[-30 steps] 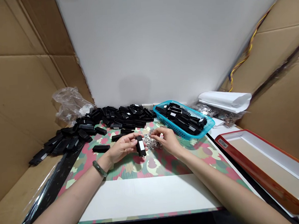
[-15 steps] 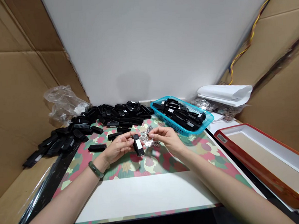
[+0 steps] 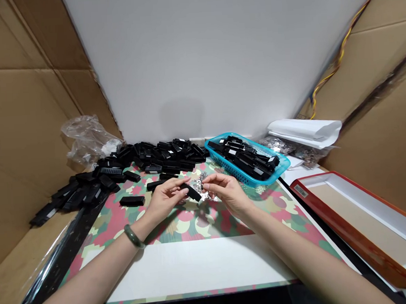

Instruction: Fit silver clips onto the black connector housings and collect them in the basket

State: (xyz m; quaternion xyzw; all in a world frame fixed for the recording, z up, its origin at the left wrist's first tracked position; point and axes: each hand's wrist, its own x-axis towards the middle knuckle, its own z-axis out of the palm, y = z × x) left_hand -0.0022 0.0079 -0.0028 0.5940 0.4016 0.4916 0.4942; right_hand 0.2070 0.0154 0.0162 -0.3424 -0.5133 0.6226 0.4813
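Note:
A black rectangular plastic piece [image 3: 192, 193] is pinched between the thumb and fingers of my left hand [image 3: 165, 198], tilted with its lower end toward the right. My right hand [image 3: 226, 190] is closed at the fingertips just right of that piece; whatever it pinches is too small to make out. Under and between the hands lies a heap of small shiny metal parts [image 3: 205, 197] on the camouflage-patterned table covering [image 3: 227, 219]. Another black piece [image 3: 132, 201] lies flat left of my left hand, and a few more are partly hidden behind it.
Many black pieces [image 3: 162, 155] are piled along the back and left. A blue basket [image 3: 282, 172] at the back right holds more. An open red-edged box [image 3: 358, 216] lies on the right. Crumpled clear plastic [image 3: 85, 141] and cardboard walls [image 3: 23, 135] flank the table.
My left hand has turned the black piece, so its white label no longer shows and its end points right. My right hand stays near the metal parts with its fingertips together.

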